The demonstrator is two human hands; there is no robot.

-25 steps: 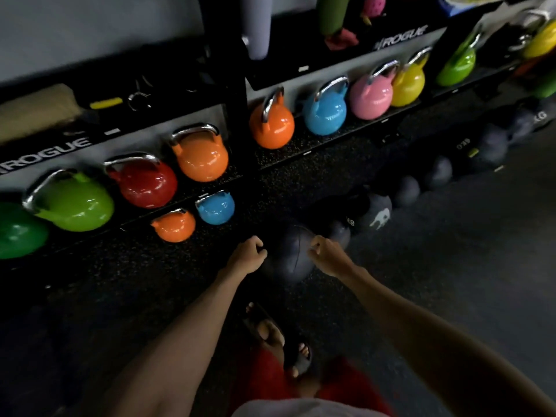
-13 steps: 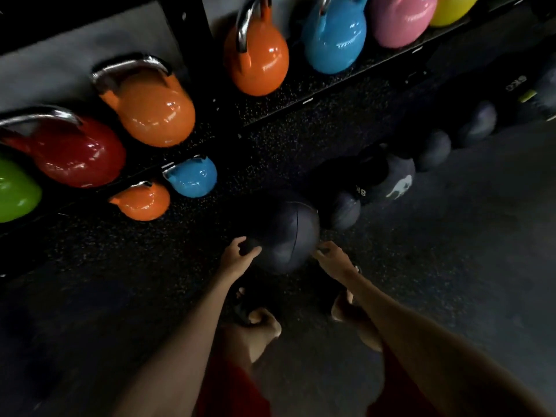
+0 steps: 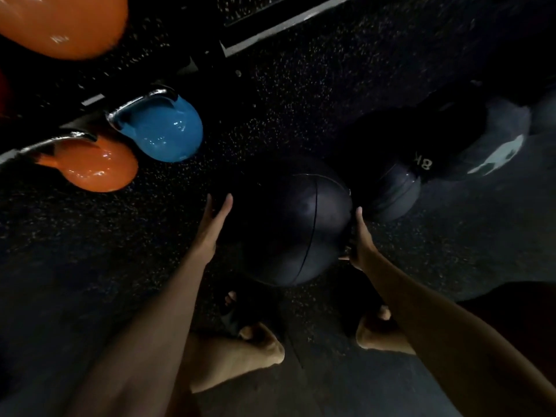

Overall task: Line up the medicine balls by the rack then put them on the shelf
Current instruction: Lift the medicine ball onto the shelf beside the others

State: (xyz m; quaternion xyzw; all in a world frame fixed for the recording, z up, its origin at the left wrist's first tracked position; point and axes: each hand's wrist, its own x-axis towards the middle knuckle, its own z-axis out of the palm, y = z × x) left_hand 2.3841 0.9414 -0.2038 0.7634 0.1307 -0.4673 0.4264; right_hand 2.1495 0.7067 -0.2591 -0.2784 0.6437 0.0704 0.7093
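A large dark medicine ball (image 3: 296,227) with a thin seam sits on the black speckled floor right in front of me. My left hand (image 3: 215,221) lies flat against its left side with straight fingers. My right hand (image 3: 359,239) presses its right side, fingers mostly hidden behind the ball. Beside it to the right sits a smaller dark ball (image 3: 394,194), then a black ball marked 8K (image 3: 421,139) and a grey ball with a white logo (image 3: 499,145). The rack's lower edge (image 3: 288,25) runs across the top.
A small blue kettlebell (image 3: 162,127) and a small orange kettlebell (image 3: 93,165) stand on the floor at left, under a big orange kettlebell (image 3: 63,22). My feet in sandals (image 3: 246,320) stand just behind the ball.
I have bent lower, so the view has closed in on the ball. Both hands have moved from near the ball to its two sides, fingers now straightened against it.
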